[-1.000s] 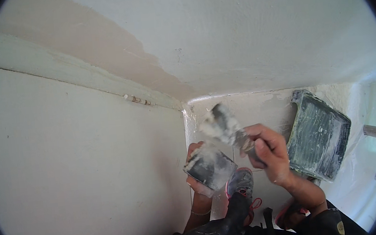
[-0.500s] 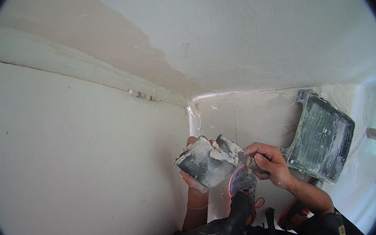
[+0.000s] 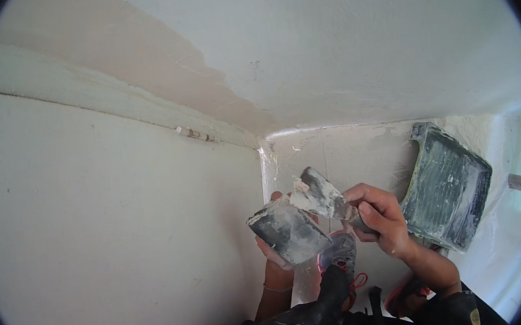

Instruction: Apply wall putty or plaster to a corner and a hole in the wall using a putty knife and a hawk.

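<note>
While my right hand (image 3: 381, 219) pinches the handle of a putty knife (image 3: 325, 196) between thumb and fingers, my left hand (image 3: 271, 254) clasps a square dark plate (image 3: 289, 233) from behind, fingers showing at its edges and the rest of that grip hidden. Pale paste (image 3: 301, 196) clings to the knife's blade, which slants up and left beside the plate's upper right edge; whether the two touch, I cannot tell. A whitish film dusts the plate's face. Below my hands, a grey shoe (image 3: 338, 251) with red laces (image 3: 358, 281) stands on the floor. To the right, a smeared dark green tray (image 3: 443, 181) lies near the wall (image 3: 356, 44). At left, a hinge (image 3: 197, 134) edges a broad pale panel (image 3: 107, 210).
</note>
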{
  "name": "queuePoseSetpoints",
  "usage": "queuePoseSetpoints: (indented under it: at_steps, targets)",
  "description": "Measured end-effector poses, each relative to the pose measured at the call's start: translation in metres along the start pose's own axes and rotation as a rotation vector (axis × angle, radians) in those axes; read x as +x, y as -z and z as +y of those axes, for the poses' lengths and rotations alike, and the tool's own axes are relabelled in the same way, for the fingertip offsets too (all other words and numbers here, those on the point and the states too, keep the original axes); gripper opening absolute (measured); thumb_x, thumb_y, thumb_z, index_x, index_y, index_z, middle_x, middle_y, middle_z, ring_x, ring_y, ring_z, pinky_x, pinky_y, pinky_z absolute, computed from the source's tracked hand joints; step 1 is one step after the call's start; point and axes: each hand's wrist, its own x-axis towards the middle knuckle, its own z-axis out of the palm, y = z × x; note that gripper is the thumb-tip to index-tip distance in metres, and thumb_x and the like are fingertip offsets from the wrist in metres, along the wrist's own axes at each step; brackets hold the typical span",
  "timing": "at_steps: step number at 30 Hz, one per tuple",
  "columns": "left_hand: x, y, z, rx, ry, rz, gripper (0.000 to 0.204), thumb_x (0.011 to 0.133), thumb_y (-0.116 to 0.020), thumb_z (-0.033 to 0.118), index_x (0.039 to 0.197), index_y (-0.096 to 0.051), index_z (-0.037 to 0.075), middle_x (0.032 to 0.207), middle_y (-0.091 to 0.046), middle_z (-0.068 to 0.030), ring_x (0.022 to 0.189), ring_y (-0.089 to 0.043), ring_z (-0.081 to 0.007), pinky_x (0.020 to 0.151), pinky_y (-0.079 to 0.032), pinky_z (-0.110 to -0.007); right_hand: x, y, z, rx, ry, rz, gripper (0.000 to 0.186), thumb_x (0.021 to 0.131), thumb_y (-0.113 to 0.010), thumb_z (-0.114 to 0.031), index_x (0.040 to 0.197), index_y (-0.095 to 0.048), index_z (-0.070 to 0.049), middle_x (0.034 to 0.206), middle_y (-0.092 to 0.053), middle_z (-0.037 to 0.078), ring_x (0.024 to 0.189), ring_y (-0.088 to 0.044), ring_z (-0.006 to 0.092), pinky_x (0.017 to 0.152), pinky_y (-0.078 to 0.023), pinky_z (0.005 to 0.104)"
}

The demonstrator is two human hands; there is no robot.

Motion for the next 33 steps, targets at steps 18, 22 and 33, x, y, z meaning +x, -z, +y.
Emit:
queuePoseSetpoints:
  at_steps: [18, 22, 33]
  targets:
    - [0.014, -0.02, 0.013, 0.426, -0.217, -0.057, 0.092, 0.06, -0.062, 0.085, 0.103, -0.044, 0.006, 0.103, -0.053, -0.0076, 0.094, -0.057, -0.0155, 0.081, -0.051, -0.031, -0.007, -0.006, 0.03, -0.313, 0.049, 0.102, 0.036, 0.102, -0.045, -0.028, 0.116, -0.057, 0.003, 0.079, -0.058, 0.0, 0.064, -0.045, 0.0038, 0.057, -0.037, 0.0212]
    - [-0.004, 0.011, -0.009, 0.32, -0.11, -0.036, 0.088, 0.061, -0.067, 0.079, 0.104, -0.044, 0.006, 0.1, -0.055, -0.0063, 0.091, -0.06, -0.0154, 0.079, -0.053, -0.03, 0.004, -0.015, 0.014, -0.11, 0.023, 0.059, 0.035, 0.102, -0.046, -0.028, 0.119, -0.055, 0.001, 0.081, -0.057, 0.0, 0.058, -0.04, 0.002, 0.05, -0.033, 0.019]
    - [0.003, 0.038, -0.008, -0.059, 0.073, 0.198, 0.053, 0.09, -0.053, 0.05, 0.127, -0.045, 0.013, 0.112, -0.059, -0.0072, 0.099, -0.062, -0.0226, 0.082, -0.055, -0.039, 0.011, 0.014, 0.026, 0.048, 0.114, 0.184, 0.033, 0.101, -0.044, -0.029, 0.121, -0.051, -0.004, 0.084, -0.06, 0.009, 0.046, -0.039, 0.0065, 0.044, -0.032, 0.0213]
